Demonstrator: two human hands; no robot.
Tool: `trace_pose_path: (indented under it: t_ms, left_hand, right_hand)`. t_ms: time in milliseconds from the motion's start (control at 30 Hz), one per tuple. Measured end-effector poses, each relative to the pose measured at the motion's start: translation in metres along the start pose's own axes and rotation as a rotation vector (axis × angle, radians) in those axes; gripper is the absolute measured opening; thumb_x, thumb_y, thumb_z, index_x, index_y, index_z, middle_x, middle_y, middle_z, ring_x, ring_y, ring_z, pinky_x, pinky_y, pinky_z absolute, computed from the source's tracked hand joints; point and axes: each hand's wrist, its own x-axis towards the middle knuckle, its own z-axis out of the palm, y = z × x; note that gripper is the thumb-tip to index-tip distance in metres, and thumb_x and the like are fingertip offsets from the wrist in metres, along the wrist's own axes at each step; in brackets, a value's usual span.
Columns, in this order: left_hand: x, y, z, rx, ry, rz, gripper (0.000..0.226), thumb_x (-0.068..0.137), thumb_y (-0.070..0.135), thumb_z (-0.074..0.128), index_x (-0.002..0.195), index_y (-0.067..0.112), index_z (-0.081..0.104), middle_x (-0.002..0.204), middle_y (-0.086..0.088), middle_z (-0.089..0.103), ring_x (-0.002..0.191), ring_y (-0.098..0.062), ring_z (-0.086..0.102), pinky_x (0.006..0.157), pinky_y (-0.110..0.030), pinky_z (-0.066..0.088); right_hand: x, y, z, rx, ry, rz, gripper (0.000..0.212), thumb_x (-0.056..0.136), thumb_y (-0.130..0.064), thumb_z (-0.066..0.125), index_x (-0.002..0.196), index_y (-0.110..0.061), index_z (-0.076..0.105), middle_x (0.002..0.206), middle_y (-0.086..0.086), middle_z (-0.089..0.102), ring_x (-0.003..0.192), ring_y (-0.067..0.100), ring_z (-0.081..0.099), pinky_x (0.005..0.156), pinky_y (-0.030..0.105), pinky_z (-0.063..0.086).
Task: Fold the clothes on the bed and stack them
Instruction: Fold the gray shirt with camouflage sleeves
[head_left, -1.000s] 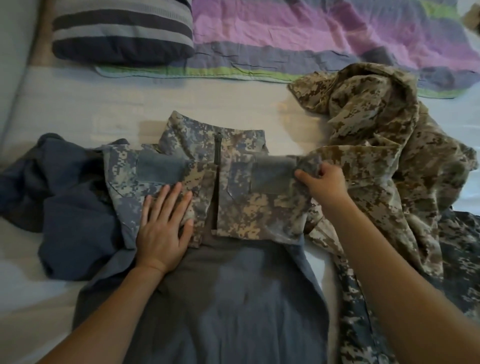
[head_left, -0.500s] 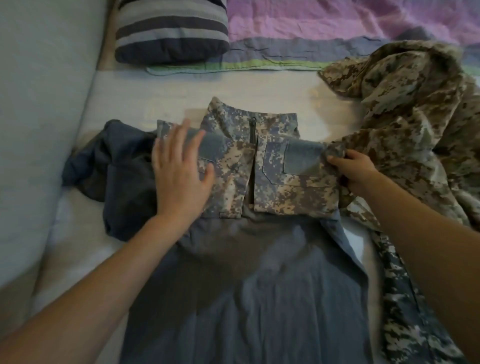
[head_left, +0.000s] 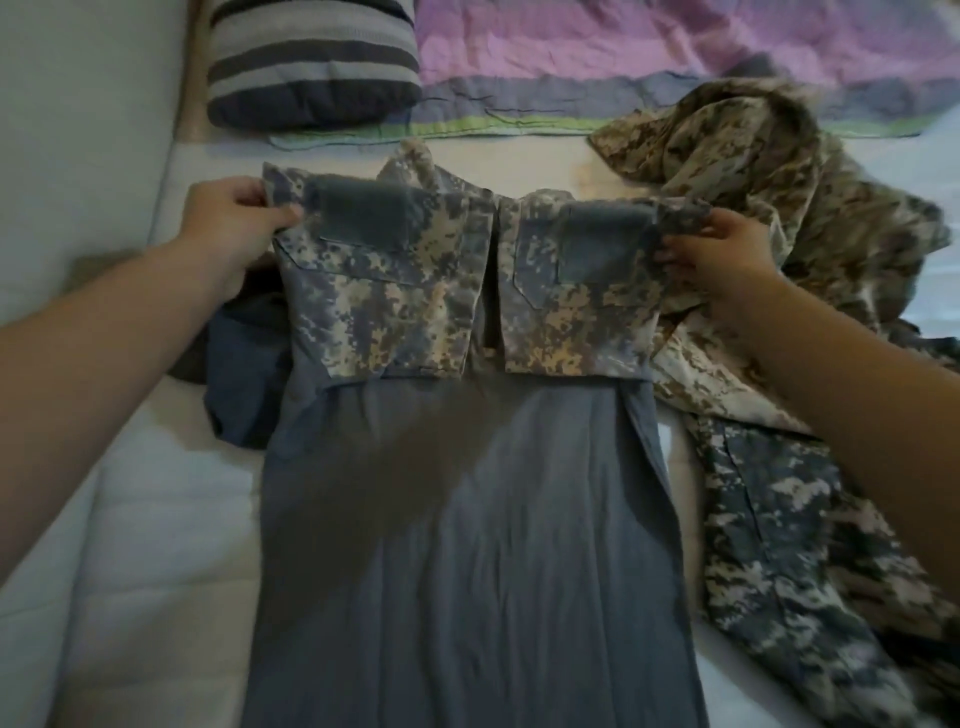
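Left hand (head_left: 228, 228), flat on the shirt (head_left: 467, 519) a moment ago, now pinches one shoulder corner; right hand (head_left: 711, 249) pinches the other. The shirt lies mid-way across the bed (head_left: 130, 519), sleeves folded in, probably ready for halving; unfolded clothes (head_left: 779, 208) wait near the right edge

Shirt (head_left: 467, 545) grey w/ grey-tan digi-camo sleeves, tan camo jacket (head_left: 753, 182) beside, pillow (head_left: 311, 57) striped, blanket (head_left: 623, 47) purple.

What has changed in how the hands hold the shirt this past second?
The left hand, earlier pressing flat on the shirt, moved outward and now pinches its upper left corner. The right hand still pinches the right corner. The tan camouflage pile stayed put.
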Motion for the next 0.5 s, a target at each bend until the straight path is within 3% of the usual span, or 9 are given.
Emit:
trace_pose_path:
  t_ms: [167,300,333,400,500]
  left_hand:
    - [-0.106,-0.024,-0.032,0.076,0.079,0.152,0.027,0.077,0.012,0.071,0.084,0.036,0.064,0.076,0.021,0.058,0.064,0.018,0.053,0.066,-0.002,0.043]
    - [-0.216,-0.091,-0.055,-0.045,0.017,-0.183,0.061,0.082,-0.014,0.051,0.071,0.044,0.068,0.068,0.019,0.066,0.059,0.013,0.055,0.057,-0.002,0.041]
    - [-0.235,-0.106,-0.056,-0.043,-0.04,-0.26,0.058,0.085,-0.016,0.046,0.072,0.036,0.069,0.076,0.014,0.07,0.063,0.01,0.058,0.061,-0.005,0.045]
    - [-0.26,-0.131,-0.055,-0.115,-0.152,-0.44,0.043,0.092,-0.01,0.042,0.086,0.024,0.067,0.1,-0.012,0.068,0.075,-0.003,0.064,0.073,-0.019,0.054]
    - [-0.271,-0.148,-0.05,-0.336,-0.175,-0.732,0.026,0.098,0.001,0.037,0.094,0.015,0.059,0.111,-0.014,0.061,0.095,-0.024,0.062,0.085,-0.038,0.054]
  right_hand:
    - [-0.088,0.012,-0.035,0.212,-0.041,0.009,0.021,0.077,0.005,0.066,0.092,-0.009,0.067,0.088,0.006,0.067,0.076,0.01,0.065,0.069,0.02,0.053]
    - [-0.18,0.078,-0.062,0.339,-0.013,0.287,0.033,0.083,0.012,0.052,0.08,-0.016,0.069,0.082,0.004,0.07,0.079,0.017,0.065,0.068,0.023,0.055]
    - [-0.196,0.097,-0.06,0.38,-0.023,0.385,0.034,0.085,0.013,0.049,0.083,-0.015,0.068,0.085,0.007,0.07,0.079,0.017,0.066,0.065,0.021,0.057]
    - [-0.217,0.129,-0.054,0.491,-0.015,0.592,0.033,0.091,0.011,0.04,0.092,-0.011,0.065,0.094,0.013,0.066,0.082,0.021,0.064,0.062,0.022,0.058]
    - [-0.227,0.161,-0.051,0.653,0.039,0.793,0.022,0.097,-0.008,0.037,0.1,-0.012,0.059,0.102,0.013,0.062,0.09,0.026,0.062,0.063,0.032,0.06]
